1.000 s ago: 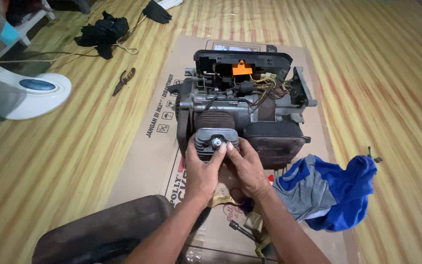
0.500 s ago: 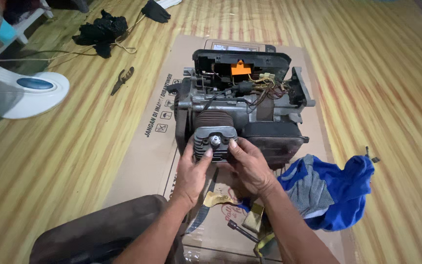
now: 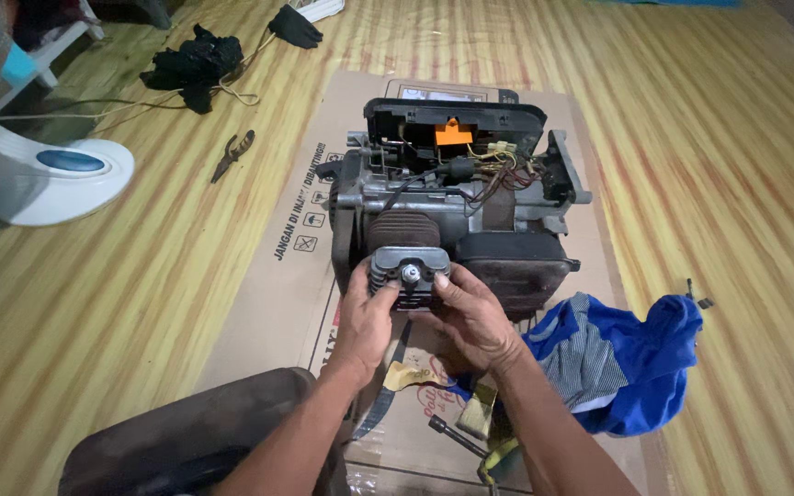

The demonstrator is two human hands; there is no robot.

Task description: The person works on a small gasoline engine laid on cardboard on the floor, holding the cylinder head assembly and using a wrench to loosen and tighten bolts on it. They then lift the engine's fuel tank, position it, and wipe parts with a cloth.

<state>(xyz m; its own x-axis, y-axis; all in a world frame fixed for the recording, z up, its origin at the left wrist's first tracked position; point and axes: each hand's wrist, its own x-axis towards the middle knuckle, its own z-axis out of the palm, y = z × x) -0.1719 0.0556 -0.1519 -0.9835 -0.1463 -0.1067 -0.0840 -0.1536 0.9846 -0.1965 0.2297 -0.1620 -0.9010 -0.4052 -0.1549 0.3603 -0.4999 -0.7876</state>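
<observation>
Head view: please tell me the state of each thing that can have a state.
Engine: on cardboard, housing open, wires exposed.
Cylinder cover: on the engine's near end, gripped from both sides.
Left hand: gripping the cover.
Right hand: gripping the cover.
Pliers: lying on the floor, untouched.
Blue cloth: crumpled.

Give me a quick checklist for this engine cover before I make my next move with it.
1. Left hand on cover: ok.
2. Right hand on cover: ok.
3. Cover seated flush on engine: cannot tell.
4. Centre bolt tight: cannot tell.
5. Engine resting on cardboard: ok.
6. Pliers within reach: not ok, off on the floor to the left.
</observation>
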